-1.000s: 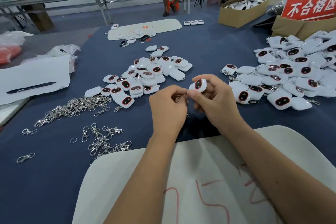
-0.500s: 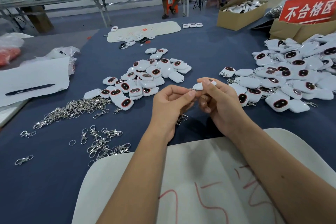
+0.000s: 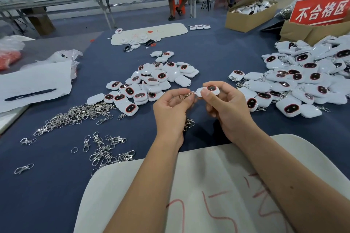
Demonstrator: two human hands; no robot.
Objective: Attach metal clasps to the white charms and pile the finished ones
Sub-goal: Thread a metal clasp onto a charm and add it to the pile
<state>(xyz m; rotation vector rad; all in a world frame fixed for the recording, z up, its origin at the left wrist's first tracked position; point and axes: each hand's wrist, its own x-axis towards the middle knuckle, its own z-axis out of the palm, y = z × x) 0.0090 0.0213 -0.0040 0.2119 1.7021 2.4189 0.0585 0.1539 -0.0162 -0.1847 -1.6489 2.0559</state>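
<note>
Between your two hands, raised just above the blue surface [image 3: 208, 53], sits one white charm [image 3: 208, 90] with its dark, red-rimmed oval facing up. Your right hand [image 3: 225, 108] pinches it, thumb lying over its near edge and fingers curled beneath. Your left hand [image 3: 171, 111] pinches a metal clasp [image 3: 184, 96] at the charm's left end; clasp and charm meet at the charm's corner, though you cannot tell whether the ring is fully through. A few more clasps hang or lie just below your left palm. Beyond your left hand lies the pile of bare charms [image 3: 151, 83], some face up, some face down. To the right spreads the larger heap of finished charms [image 3: 295, 81], with clasps showing at its edges. Left of you, loose clasps [image 3: 75, 115] trail across the cloth in a long drift, and a smaller scatter lies nearer. Your forearms rest over a white board [image 3: 217, 185] marked in red. Farther left is a sheet of paper [image 3: 34, 79] with a black pen [image 3: 30, 94] on it. At the far right stand a cardboard box [image 3: 248, 18] and a red sign [image 3: 320, 10].
</note>
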